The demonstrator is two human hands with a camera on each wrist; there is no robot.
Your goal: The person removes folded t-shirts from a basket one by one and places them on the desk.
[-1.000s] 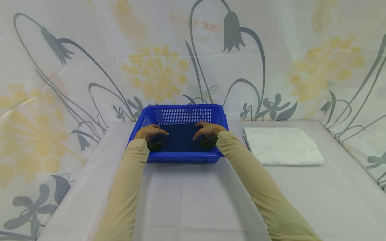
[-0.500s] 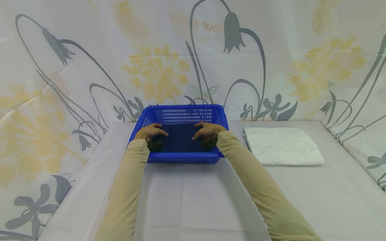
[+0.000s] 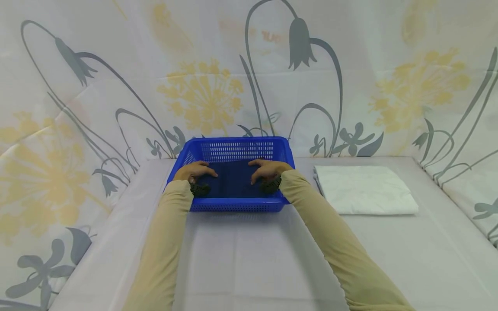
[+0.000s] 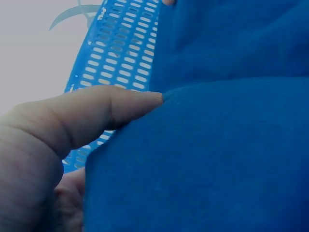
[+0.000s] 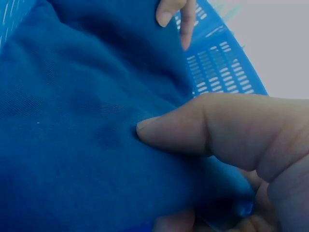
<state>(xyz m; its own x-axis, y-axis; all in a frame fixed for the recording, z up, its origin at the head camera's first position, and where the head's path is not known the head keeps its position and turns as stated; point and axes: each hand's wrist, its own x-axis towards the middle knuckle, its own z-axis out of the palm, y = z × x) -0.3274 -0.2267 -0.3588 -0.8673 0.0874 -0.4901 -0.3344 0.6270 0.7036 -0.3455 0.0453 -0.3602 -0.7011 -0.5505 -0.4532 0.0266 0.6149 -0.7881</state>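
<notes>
Blue cloth (image 3: 233, 181) is pinched in my left hand (image 3: 193, 170) and right hand (image 3: 271, 169), seemingly for lifting, which needs even pull.

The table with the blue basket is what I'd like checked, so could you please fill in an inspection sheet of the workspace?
Surface: table, pale covering with faint creases.
Job's things: blue cloth inside the blue basket; whether it touches the bottom cannot be told.
Clutter: folded white cloth, right of the basket.
Grippers: left hand and right hand each hold the blue cloth, thumb on top.
Cables: nothing seen.
Surroundings: flower-printed backdrop behind the table.
</notes>
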